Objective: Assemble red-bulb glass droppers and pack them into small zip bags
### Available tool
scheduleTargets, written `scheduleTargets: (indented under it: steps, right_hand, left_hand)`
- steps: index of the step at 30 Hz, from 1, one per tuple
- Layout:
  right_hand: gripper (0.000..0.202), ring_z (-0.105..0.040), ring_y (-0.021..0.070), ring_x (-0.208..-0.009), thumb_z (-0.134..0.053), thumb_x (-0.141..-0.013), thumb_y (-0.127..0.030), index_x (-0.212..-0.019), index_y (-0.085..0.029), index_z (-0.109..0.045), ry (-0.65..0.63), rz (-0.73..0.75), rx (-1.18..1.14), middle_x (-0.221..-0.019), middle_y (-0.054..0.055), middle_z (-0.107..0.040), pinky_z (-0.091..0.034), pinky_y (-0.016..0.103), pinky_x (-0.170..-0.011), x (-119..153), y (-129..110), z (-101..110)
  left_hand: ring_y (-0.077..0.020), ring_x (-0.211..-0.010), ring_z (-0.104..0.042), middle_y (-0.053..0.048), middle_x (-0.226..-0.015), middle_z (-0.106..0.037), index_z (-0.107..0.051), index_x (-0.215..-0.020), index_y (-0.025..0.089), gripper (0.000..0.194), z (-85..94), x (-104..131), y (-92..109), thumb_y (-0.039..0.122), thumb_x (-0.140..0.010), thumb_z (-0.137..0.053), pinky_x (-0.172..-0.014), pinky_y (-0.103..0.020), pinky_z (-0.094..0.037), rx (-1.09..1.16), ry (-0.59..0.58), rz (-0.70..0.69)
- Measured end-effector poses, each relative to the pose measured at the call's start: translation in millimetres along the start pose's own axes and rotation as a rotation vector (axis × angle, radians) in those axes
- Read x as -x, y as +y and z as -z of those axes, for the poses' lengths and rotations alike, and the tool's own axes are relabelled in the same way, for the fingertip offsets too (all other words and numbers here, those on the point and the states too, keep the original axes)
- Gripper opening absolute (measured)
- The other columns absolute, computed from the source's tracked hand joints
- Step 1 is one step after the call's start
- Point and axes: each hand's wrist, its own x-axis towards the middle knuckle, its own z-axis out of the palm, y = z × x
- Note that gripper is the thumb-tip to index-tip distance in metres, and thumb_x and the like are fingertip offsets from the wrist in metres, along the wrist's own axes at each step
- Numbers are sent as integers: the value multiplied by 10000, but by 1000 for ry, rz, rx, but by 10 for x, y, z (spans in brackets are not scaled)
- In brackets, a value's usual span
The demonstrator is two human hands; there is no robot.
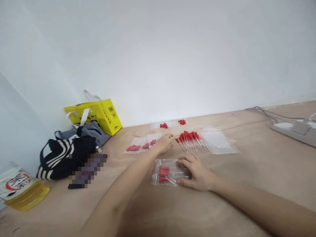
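Observation:
A clear zip bag (172, 172) with several red-tipped sticks inside lies on the table in front of me. My right hand (197, 172) holds its right end, the thumb at the near edge and the fingers at the far edge. Farther out, my left hand (166, 144) reaches over the table with its fingers stretched out. Its fingertips are just left of a fanned pile of loose red-tipped sticks (190, 140); whether they touch a stick I cannot tell. Left of that hand lie filled bags (134, 147) with red tips showing, partly covered by it.
Flat clear bags (218, 140) lie right of the pile. More bagged red tips (182, 122) are by the wall. At left stand a yellow bag (108, 113), a striped bag (96, 131), a black bag (66, 154) and an oil bottle (27, 194). A power strip (293, 130) is at right.

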Motion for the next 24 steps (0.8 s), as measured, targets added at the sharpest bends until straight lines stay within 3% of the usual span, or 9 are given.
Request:
scheduleTargets:
  steps: [3,6,11,15,20,24]
  right_hand:
    - [487,-457,228,-953,-568,-680,-472,-1066,-183,-500,4,-6,6,-1047,77,-524,-327,387,-836,3,-18,11]
    - [472,-454,227,-951,-576,-677,-457,-1057,-187,-508,10,-2,10,-1044,74,-524,-329,381,-833,2,-33,17]
    - [482,-451,228,-953,-574,-675,-469,-1060,-186,-505,7,0,11,-1042,72,-523,-331,380,-830,-1,-23,7]
    - [481,-453,227,-954,-571,-676,-481,-1050,-186,-505,12,8,10,-1034,72,-526,-328,382,-839,0,-2,-4]
    - [474,-456,224,-956,-560,-689,-479,-1059,-187,-506,0,10,2,-1036,73,-526,-334,379,-841,9,1,1]
    - [461,-451,225,-983,-557,-693,-471,-1051,-185,-509,-3,4,-5,-1056,75,-518,-333,380,-848,14,-7,10]
  left_hand:
    - [-184,-1005,-451,-55,-1064,-499,-529,-1049,208,322,-123,-226,-76,94,-751,-489,-919,-341,-329,-46,-35,-54]
    - [-169,-911,-496,-51,-972,-532,-547,-964,177,218,-136,-329,-184,117,-762,-494,-846,-309,-385,-75,-73,-95]
    - [-160,-790,-531,-32,-836,-574,-550,-844,153,102,-79,-302,-260,126,-752,-516,-734,-272,-424,-118,-108,-163]
    - [-169,-850,-527,-48,-894,-584,-553,-859,155,131,-53,-201,-219,100,-758,-491,-773,-281,-413,-155,-80,-200]
    - [-182,-934,-501,-70,-960,-566,-550,-886,156,190,179,147,-187,65,-763,-438,-837,-306,-391,-202,42,-175]
    - [-174,-844,-535,-73,-887,-572,-523,-901,149,186,517,802,-246,149,-836,-348,-752,-309,-431,-224,201,-62]
